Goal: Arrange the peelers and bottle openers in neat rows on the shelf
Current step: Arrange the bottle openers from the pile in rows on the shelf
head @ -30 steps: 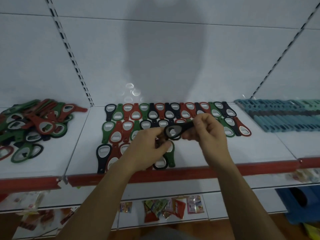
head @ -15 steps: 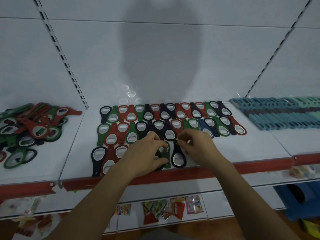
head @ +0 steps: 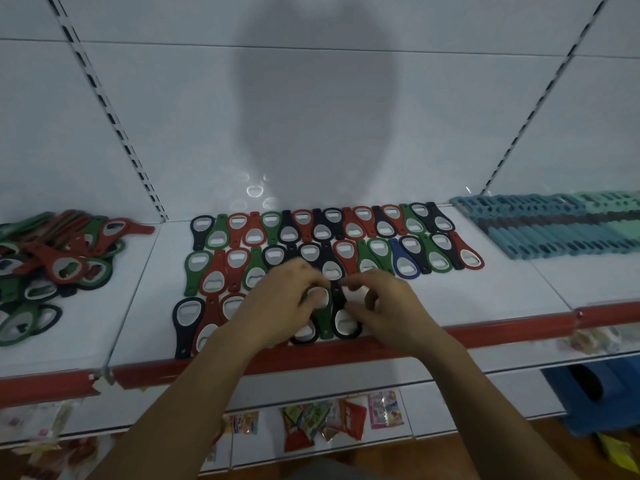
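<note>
This was a shop. White metal shelving ran across the view, with slotted uprights (head: pixel 114 123) at 10 and 2 o'clock and a red price strip (head: pixel 502 332) edging the shelf (head: pixel 519 292). Stock lay in bulk: dozens of identical bottle openers (head: pixel 346 230) at centre, a heap (head: pixel 65 258) at 9 o'clock, teal peelers (head: pixel 561 226) at 3 o'clock, and sealed packets (head: pixel 322 420) on a lower shelf at 6 o'clock.

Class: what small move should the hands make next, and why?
Probably nudge the black opener flush against the green opener: both lie in the part-filled front row, the right hand pinching the black handle, the left hand holding the green.
</note>
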### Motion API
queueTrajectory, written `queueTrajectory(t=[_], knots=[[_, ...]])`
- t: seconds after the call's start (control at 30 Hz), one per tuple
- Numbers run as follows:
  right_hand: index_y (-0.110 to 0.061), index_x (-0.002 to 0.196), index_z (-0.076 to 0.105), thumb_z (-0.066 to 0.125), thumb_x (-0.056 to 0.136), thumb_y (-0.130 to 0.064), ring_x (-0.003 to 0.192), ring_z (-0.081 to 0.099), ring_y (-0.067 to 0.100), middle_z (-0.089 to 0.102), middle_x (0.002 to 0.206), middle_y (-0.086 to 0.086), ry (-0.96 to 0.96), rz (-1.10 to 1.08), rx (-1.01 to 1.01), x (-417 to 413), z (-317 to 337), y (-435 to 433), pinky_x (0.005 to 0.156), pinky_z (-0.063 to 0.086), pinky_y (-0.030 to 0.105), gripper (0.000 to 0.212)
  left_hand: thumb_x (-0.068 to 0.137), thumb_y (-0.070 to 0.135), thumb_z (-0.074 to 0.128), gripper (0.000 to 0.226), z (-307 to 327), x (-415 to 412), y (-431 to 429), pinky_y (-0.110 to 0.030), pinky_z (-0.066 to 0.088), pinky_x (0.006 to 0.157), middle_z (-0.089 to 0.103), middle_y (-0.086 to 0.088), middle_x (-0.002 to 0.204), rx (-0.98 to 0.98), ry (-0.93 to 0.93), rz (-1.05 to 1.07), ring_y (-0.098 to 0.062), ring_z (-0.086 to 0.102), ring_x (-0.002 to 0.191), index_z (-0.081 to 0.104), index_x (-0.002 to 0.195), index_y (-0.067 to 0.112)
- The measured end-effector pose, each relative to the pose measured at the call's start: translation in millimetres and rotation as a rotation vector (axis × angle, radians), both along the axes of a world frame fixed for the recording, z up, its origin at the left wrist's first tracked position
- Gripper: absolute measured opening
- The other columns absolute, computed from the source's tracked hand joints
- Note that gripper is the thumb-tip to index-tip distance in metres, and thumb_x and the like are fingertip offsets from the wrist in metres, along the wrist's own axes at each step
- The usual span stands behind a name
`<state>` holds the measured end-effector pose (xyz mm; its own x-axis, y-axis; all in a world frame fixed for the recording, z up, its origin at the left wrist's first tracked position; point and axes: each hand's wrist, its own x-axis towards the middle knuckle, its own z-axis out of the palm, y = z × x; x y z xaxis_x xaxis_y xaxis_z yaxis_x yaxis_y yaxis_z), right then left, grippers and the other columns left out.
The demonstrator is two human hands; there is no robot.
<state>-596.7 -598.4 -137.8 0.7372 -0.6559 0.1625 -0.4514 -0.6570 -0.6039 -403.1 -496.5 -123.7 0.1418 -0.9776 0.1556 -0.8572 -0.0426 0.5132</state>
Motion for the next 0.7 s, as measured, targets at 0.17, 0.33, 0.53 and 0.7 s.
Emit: queueTrajectory(t=[0.17, 0.33, 0.53, 0.7], knots=[[-0.031, 0.107, 0.067, 0.068, 0.093, -0.025, 0.086, 0.069, 0.017, 0.072, 0.1, -0.008, -0.478, 0.02, 0.428, 10.8, 21.8, 17.5, 0.072, 0.059, 0.035, 0.015, 0.109, 0.012, 0.034, 0.036, 17.7, -21.1, -14.4, -0.034, 0.057, 0.087, 0.073, -0.011, 0.107, -0.441, 1.397, 0.038, -0.024, 0.071, 0.106, 0.069, 0.118, 0.016], [-0.015, 0.106, 0.068, 0.07, 0.091, -0.002, 0.079, 0.072, 0.018, 0.075, 0.084, 0.0, -0.47, 0.056, 0.493, 15.2, 28.9, 14.5, 0.07, 0.061, 0.035, 0.021, 0.11, 0.018, 0.037, 0.033, 17.0, -40.6, -23.7, -0.028, 0.055, 0.094, 0.074, -0.007, 0.119, -0.452, 1.373, 0.003, -0.022, 0.066, 0.121, 0.067, 0.124, 0.018], [-0.026, 0.107, 0.062, 0.075, 0.088, -0.015, 0.066, 0.07, 0.009, 0.075, 0.076, -0.003, -0.153, -0.242, 0.347, -26.5, 12.3, -8.0, 0.067, 0.059, 0.035, 0.025, 0.096, 0.037, 0.062, 0.022, -5.2, -24.4, -3.4, -0.03, 0.051, 0.086, 0.06, 0.014, 0.109, -0.287, 0.022, 0.023, -0.008, 0.057, 0.101, 0.068, 0.113, 0.025], [-0.025, 0.113, 0.062, 0.079, 0.082, -0.02, 0.064, 0.065, -0.004, 0.072, 0.065, -0.007, 0.047, -0.232, 0.228, -33.3, 6.0, -13.2, 0.055, 0.046, 0.008, 0.036, 0.094, 0.054, 0.061, 0.044, -11.3, -32.6, -1.9, -0.037, 0.043, 0.094, 0.05, 0.013, 0.127, 0.059, -0.302, -0.109, -0.013, 0.048, 0.117, 0.06, 0.133, 0.033]])
